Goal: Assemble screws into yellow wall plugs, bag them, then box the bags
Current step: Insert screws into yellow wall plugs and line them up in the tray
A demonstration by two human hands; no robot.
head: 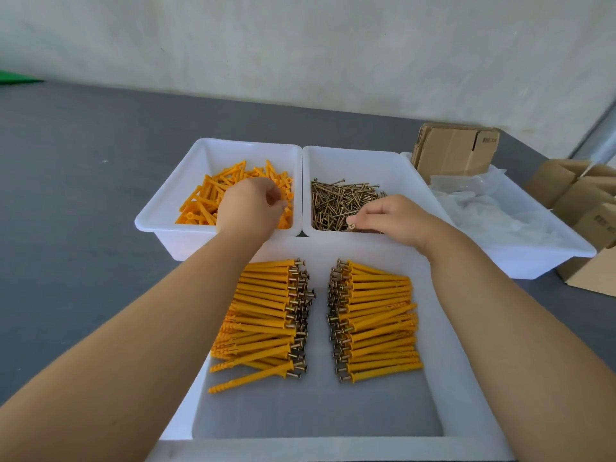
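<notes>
My right hand (393, 216) pinches one screw (351, 224) over the screw bin (413, 181); my left hand (250, 208) curls around a yellow wall plug (282, 205) in its bin (160, 208). Still the assembly step: next, I'd say, bring both together, align tip to plug mouth, then add to the finished rows (376, 315) in the near tray (456, 378).

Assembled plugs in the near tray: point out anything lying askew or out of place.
In the near tray, the right stack lies fairly even. The left stack is looser: its lowest assembled plugs splay out at an angle, tips pointing toward the near left. Nothing looks spilled or damaged.
</notes>
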